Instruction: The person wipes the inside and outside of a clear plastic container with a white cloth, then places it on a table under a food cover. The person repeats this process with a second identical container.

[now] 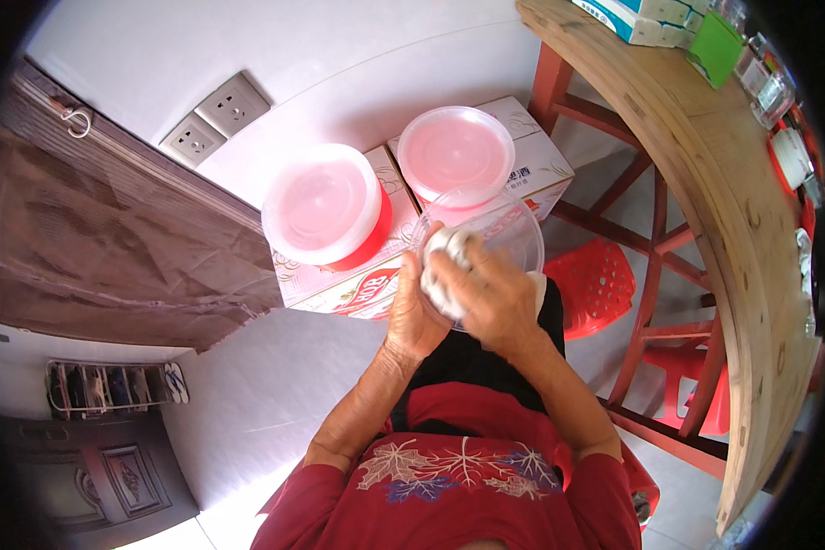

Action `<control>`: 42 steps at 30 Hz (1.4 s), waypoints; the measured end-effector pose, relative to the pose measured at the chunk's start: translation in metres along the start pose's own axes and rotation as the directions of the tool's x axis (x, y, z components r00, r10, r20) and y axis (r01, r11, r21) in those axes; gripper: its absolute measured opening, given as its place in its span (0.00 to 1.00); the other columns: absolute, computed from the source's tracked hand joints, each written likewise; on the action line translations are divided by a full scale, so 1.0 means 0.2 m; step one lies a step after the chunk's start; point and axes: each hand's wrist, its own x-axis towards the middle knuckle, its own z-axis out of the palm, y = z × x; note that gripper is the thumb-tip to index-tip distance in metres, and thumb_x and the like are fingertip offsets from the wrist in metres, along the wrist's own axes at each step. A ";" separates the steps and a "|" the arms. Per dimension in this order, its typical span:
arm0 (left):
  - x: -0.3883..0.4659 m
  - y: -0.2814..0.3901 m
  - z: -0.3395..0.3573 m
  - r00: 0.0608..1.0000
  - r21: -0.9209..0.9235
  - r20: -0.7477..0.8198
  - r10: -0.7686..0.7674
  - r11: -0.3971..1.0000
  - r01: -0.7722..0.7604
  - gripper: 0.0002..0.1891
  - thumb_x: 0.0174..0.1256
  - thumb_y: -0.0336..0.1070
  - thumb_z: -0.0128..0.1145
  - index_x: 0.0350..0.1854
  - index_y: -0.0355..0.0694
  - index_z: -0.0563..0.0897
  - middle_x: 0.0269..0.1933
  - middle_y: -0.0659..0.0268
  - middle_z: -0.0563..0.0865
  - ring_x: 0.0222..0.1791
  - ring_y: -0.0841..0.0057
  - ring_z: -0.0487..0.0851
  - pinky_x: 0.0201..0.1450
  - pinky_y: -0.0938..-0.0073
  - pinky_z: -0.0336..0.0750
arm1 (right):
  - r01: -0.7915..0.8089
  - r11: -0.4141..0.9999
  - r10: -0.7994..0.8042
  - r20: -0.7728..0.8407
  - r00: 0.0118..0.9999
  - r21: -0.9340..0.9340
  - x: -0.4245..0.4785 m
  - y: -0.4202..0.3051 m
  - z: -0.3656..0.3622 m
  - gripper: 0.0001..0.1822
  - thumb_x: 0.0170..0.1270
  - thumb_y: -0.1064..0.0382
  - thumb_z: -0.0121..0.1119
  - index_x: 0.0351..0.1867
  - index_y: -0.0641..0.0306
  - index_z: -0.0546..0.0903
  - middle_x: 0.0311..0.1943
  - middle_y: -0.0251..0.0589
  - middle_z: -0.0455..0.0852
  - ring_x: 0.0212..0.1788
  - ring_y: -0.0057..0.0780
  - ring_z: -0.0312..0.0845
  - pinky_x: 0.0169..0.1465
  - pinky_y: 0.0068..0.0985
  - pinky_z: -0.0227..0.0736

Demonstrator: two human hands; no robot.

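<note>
My left hand (412, 302) grips the near left edge of a clear round plastic lid (519, 230), which is tilted over my lap. A bunched white cloth (447, 271) is in my right hand (491, 292), pressed against the lid; my right fingers look slightly blurred. Beyond the lid, two red round tubs with translucent covers stand on cardboard boxes: the left tub (326, 206) and the right tub (456, 155). Part of the right tub shows through the clear lid.
Printed cardboard boxes (543, 161) stand against the wall below sockets (213, 117). A wooden table (715, 158) on red legs curves along the right, holding tissue packs (650, 20) and glass jars. Red plastic stools (595, 289) sit beneath it. A brown curtain (124, 240) hangs at left.
</note>
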 end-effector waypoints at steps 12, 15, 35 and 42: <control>0.02 0.02 0.00 0.999 0.116 0.041 0.015 0.993 -0.020 0.35 0.66 0.66 0.53 0.74 0.69 0.59 0.74 0.58 0.65 0.66 0.52 0.73 0.56 0.45 0.79 | -0.360 0.931 0.351 -0.116 0.929 -0.061 -0.13 0.17 -0.06 0.26 0.51 0.65 0.65 0.56 0.53 0.81 0.49 0.54 0.83 0.41 0.48 0.80 0.43 0.39 0.78; 0.03 0.01 0.01 0.999 0.094 0.014 0.053 0.994 -0.054 0.35 0.67 0.66 0.53 0.74 0.68 0.58 0.75 0.58 0.63 0.67 0.51 0.72 0.58 0.45 0.78 | -0.269 0.960 0.265 -0.058 0.962 -0.075 -0.14 0.08 -0.07 0.27 0.49 0.65 0.66 0.55 0.52 0.81 0.48 0.53 0.83 0.38 0.46 0.80 0.39 0.37 0.78; 0.01 0.10 0.27 1.000 -0.003 -0.013 -0.020 1.000 0.020 0.35 0.73 0.59 0.49 0.76 0.53 0.55 0.74 0.58 0.63 0.69 0.46 0.68 0.62 0.44 0.74 | 0.044 0.933 -0.142 -0.252 0.957 -0.357 -0.14 0.15 -0.32 0.18 0.50 0.62 0.71 0.46 0.53 0.85 0.35 0.45 0.82 0.28 0.37 0.75 0.32 0.35 0.74; -0.13 0.24 0.08 0.950 0.818 -0.053 0.308 0.559 -0.135 0.31 0.66 0.45 0.65 0.66 0.36 0.70 0.60 0.53 0.80 0.58 0.64 0.80 0.56 0.57 0.79 | -0.470 0.763 0.543 -0.045 0.839 0.444 -0.04 0.31 -0.57 0.20 0.51 0.73 0.66 0.49 0.68 0.82 0.37 0.38 0.87 0.37 0.21 0.81 0.42 0.22 0.75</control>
